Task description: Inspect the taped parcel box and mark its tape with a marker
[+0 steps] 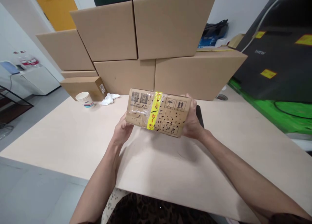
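Currently I hold the parcel (158, 112) clear above the desk (60, 136), left hand (123, 130) and right hand (192, 121) each closed on one short end. Stiff cardboard, taped, apparently light; glossy tape (153, 115) may be slippery, so end grip looks soundest. Cup (84, 99) stands well apart.

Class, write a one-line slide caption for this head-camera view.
Left hand and right hand hold a taped cardboard box above the table.

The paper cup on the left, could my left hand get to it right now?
Probably not at once: the left hand grips the small box with the right hand. The tabletop path to the paper cup looks open.
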Demonstrator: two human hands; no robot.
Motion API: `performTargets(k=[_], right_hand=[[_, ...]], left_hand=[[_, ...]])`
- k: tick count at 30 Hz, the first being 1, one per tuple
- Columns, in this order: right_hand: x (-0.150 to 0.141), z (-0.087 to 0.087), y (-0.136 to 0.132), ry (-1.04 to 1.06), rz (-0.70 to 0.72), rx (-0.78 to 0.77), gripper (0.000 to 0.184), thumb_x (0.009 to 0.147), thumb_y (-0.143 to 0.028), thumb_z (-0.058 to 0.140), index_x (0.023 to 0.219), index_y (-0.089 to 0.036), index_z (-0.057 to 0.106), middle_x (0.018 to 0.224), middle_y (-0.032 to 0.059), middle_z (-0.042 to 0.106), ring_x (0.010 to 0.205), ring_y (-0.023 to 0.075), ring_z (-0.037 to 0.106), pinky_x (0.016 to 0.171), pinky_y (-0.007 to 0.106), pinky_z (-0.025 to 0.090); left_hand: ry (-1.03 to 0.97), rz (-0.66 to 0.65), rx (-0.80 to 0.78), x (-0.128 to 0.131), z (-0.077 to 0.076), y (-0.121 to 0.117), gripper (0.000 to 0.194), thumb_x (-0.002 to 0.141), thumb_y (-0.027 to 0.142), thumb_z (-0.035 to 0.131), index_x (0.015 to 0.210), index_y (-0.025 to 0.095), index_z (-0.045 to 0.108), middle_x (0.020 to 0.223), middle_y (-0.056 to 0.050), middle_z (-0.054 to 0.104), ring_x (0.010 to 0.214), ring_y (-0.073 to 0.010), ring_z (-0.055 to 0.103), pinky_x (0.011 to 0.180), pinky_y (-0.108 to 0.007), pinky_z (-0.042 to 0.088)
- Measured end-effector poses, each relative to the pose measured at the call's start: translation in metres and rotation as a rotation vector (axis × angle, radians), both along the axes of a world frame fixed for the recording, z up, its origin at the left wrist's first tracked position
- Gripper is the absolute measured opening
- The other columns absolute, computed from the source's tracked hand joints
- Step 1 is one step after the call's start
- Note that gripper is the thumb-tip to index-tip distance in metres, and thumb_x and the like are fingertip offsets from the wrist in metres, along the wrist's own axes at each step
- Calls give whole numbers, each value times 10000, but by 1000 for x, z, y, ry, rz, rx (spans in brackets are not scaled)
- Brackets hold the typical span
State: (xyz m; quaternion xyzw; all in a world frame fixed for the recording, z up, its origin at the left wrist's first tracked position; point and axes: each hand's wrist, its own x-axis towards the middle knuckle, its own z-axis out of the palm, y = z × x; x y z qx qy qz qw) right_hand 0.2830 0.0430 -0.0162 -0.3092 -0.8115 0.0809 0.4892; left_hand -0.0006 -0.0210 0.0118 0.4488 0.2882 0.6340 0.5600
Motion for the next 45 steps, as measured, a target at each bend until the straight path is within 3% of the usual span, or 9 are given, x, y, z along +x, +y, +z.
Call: performTargets(k=[3, 5, 8, 11, 18, 24, 31, 39, 45], right_hand=[[3, 2, 6, -2, -65, 310, 1275, 739, -614, 866, 1706, -405, 61, 1578, 169, 391, 1438, 489, 444, 1165, 751, 427], [4, 3, 9, -30, -53, 460, 1177, 789, -581, 820, 1714, -391, 117, 1533, 153, 418, 1396, 458, 478, 1133, 746, 459], [5, 1, 12, -90, -52, 571, 1052, 835, -477, 783, 1696, -411, 182, 1515, 132, 430, 1386, 431, 488, 1132, 749, 451], [3, -5, 11, -117, -84, 604, 933, 857, -407, 756, 1641, -468, 253, 1544, 105, 422, 1386, 413, 494, 1131, 748, 441], [-3, -22, 5, -167, -95, 645, 774, 865, -306, 744, 1507, -549, 387, 1524, 38, 474, 1411, 358, 503, 1147, 680, 451], [-7, -23, 6, -135, -128, 599, 839, 897, -197, 661, 1567, -565, 313, 1612, 20, 422, 1488, 350, 447, 1184, 682, 419], [-3, -12, 9, 150, -245, 154, 632, 1010, -404, 568, 1608, -406, 362, 1622, 125, 434, 1485, 383, 480, 1132, 688, 470], [-4, 19, 9, 748, 101, -610, 558, 976, -741, 472, 1362, -372, 634, 1405, 72, 688, 1355, 347, 627, 999, 590, 580], [3, 26, 11, 704, 238, -727, 593, 903, -756, 570, 1329, -354, 667, 1327, 74, 736, 1241, 344, 679, 923, 566, 606]], left_hand=[[-107, -32, -103, -3, 8, -1, 223, 687, 299, 700, 876, 194, 754, 1115, -95, 815, 1320, -399, 653, 1093, -550, 543], [-136, -68, -192, -6, 10, -1, 350, 825, 493, 677, 959, 181, 767, 1121, -128, 812, 1298, -409, 665, 1053, -579, 567], [-107, -100, -284, -7, 7, 1, 649, 878, 753, 611, 1141, 179, 760, 1217, -161, 789, 1276, -413, 680, 1003, -584, 599], [-64, -92, -330, -7, 3, 2, 725, 864, 819, 610, 1249, 215, 725, 1330, -156, 751, 1284, -400, 679, 958, -553, 628], [-56, 68, -409, -6, 6, 5, 489, 742, 484, 825, 1141, 215, 735, 1117, -85, 816, 1070, -341, 769, 639, -341, 653], [-137, 167, -269, 3, 7, 4, 409, 654, 382, 778, 1013, 188, 738, 989, -65, 818, 1021, -312, 763, 792, -387, 660], [-82, 294, -19, 0, 2, 5, 414, 664, 405, 754, 1026, 208, 713, 1090, -70, 790, 1180, -309, 713, 901, -373, 599], [39, 266, -7, 2, 7, -3, 532, 631, 403, 773, 1122, 200, 738, 1083, -80, 796, 1219, -357, 698, 927, -394, 572], [66, 244, 38, -4, 7, -2, 566, 630, 429, 806, 1149, 208, 760, 1123, -84, 797, 1155, -338, 720, 931, -401, 575]])
